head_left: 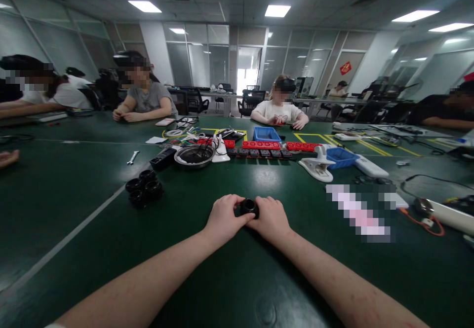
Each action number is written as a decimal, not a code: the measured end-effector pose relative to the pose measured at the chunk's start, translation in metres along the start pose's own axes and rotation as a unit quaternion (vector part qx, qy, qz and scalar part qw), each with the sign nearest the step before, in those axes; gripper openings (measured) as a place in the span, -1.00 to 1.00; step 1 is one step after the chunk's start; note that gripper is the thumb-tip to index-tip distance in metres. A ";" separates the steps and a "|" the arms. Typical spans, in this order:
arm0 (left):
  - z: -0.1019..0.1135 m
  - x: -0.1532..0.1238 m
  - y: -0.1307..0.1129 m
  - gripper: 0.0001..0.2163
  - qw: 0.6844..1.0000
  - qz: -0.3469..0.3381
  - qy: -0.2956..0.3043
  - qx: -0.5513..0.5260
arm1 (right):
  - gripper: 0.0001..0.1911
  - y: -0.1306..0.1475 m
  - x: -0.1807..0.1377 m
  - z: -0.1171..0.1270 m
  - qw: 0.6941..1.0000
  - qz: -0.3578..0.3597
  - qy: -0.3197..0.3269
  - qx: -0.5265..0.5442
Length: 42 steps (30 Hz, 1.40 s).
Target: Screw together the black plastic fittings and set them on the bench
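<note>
Between my two hands, on the green tabletop [192, 288], is a small round black part [249, 205] with a dark opening on top. My left hand [226, 218] closes on its left side, with the thumb across the near face. From the other side, my right hand [272, 217] grips it too, its fingertips partly hidden behind the part. Off to the left, several similar black ring-shaped parts [143, 189] are bunched together on the table.
Beyond my hands stand a metal bowl [194, 163], red strips [261, 145], a white clamp [319, 164] and blue bins [266, 134]. A wrench [133, 158] lies at left. Cables and a power bank [371, 165] are at right. Other people sit around the table.
</note>
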State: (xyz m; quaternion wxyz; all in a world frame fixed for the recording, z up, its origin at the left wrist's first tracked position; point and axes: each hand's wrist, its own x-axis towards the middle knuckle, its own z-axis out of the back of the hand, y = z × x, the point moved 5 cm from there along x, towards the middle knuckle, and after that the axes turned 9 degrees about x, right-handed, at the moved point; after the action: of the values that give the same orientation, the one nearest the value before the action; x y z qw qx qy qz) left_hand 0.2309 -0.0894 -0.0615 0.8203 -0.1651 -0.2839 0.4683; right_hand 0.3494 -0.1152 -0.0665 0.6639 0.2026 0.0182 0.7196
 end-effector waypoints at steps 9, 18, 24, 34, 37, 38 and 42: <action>0.006 0.007 0.000 -0.70 0.983 -0.114 0.130 -0.064 | -0.65 -0.014 0.007 0.006 0.963 0.121 0.153 0.187; 0.005 0.004 -0.003 -0.75 0.997 -0.047 0.061 -0.015 | -0.66 -0.003 0.001 0.004 1.000 0.020 0.019 0.007; 0.008 0.007 -0.003 -0.73 0.986 -0.104 0.123 -0.048 | -0.45 -0.005 0.000 0.009 0.987 0.081 0.079 0.116; 0.004 0.008 0.001 -0.70 0.976 -0.087 0.169 -0.107 | -0.68 -0.014 0.006 0.000 0.968 0.079 0.138 0.194; 0.000 0.004 0.003 -0.72 0.994 -0.009 0.088 -0.063 | -0.65 -0.009 0.003 0.000 0.993 0.022 0.064 0.092; 0.000 0.002 0.002 -0.72 0.997 0.008 0.061 -0.043 | -0.66 -0.006 0.002 0.001 0.998 0.013 0.040 0.056; 0.003 0.001 -0.003 -0.75 0.999 -0.015 0.032 -0.006 | -0.62 -0.001 -0.001 0.007 1.000 0.018 0.015 0.006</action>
State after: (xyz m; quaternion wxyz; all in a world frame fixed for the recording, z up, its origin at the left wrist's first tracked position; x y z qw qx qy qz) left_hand 0.2318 -0.0899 -0.0571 0.8348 -0.1803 -0.2629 0.4489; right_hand 0.3531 -0.1177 -0.0603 0.6496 0.1960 0.0287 0.7340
